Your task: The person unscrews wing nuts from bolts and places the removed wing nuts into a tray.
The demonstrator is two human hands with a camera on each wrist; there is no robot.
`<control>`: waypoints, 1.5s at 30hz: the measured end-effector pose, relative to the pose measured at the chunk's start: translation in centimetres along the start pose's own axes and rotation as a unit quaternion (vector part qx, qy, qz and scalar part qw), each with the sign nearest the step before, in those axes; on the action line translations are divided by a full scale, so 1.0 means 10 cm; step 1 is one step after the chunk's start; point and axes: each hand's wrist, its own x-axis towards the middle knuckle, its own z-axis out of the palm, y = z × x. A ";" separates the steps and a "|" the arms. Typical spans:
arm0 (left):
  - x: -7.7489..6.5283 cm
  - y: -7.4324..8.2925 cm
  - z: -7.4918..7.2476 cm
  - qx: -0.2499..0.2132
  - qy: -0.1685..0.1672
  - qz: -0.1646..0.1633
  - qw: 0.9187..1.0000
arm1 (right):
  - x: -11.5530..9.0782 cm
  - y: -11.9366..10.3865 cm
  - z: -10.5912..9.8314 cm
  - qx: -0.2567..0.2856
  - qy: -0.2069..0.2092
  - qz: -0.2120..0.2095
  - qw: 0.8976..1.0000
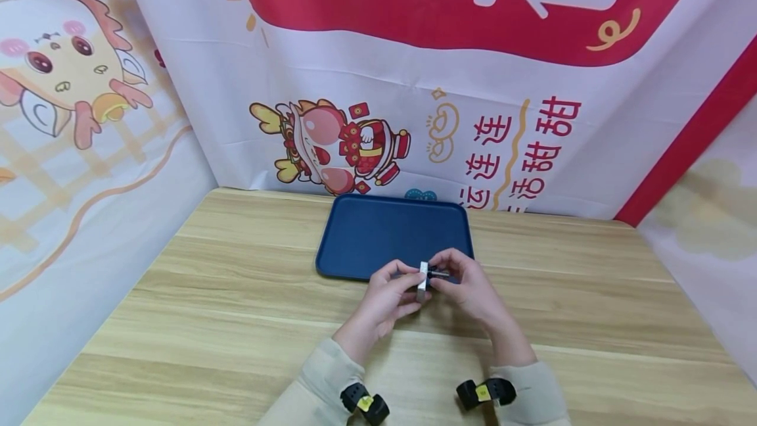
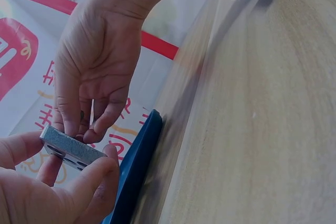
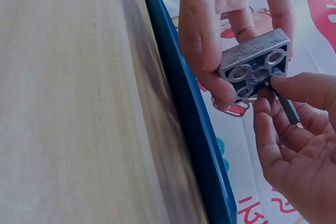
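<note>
My left hand (image 1: 386, 298) holds a small square metal block (image 1: 422, 281) by its edges, above the near edge of a blue tray. In the right wrist view the block (image 3: 254, 66) shows a recessed face with several round holes. A threaded bolt (image 3: 290, 111) sticks out from that face, pointing away from the block. The thumb and fingers of my right hand (image 1: 470, 284) pinch the bolt close to the block, and they hide the end nearest it. From the left wrist view, the block's other face (image 2: 65, 156) shows dark holes.
The blue tray (image 1: 396, 225) lies at the back of the wooden table (image 1: 236, 294). Printed cloth (image 1: 207, 84) hangs behind the table and along its sides. Each sleeve carries a black strap (image 1: 485, 392) at the wrist.
</note>
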 end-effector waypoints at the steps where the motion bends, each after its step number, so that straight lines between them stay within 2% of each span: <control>1: 0.00 0.00 0.00 -0.001 0.001 -0.001 1.000 | 0.00 0.00 0.00 -0.002 0.002 -0.002 1.000; 16: 0.01 -0.01 0.00 -0.003 0.000 0.000 1.000 | 0.00 0.00 -0.01 -0.001 0.020 -0.007 1.000; 19: 0.01 -0.01 -0.01 -0.003 -0.001 -0.001 1.000 | 0.00 -0.03 -0.05 0.034 0.047 0.039 0.998; 22: 0.00 -0.01 -0.01 -0.007 -0.003 -0.004 1.000 | 0.00 -0.03 -0.09 0.096 0.061 0.107 0.988; 25: 0.00 -0.01 0.00 -0.004 -0.005 -0.001 1.000 | -0.01 -0.02 -0.12 0.138 0.039 0.158 0.977; 28: 0.01 -0.02 0.00 -0.004 -0.004 -0.002 1.000 | -0.02 0.00 -0.12 0.160 0.007 0.180 0.971; 34: 0.03 -0.03 0.01 -0.002 -0.002 -0.001 1.000 | 0.00 0.03 -0.06 0.184 -0.026 0.176 0.967; 45: 0.01 -0.03 0.01 0.000 -0.004 0.003 1.000 | 0.01 0.05 -0.06 0.196 -0.029 0.164 0.966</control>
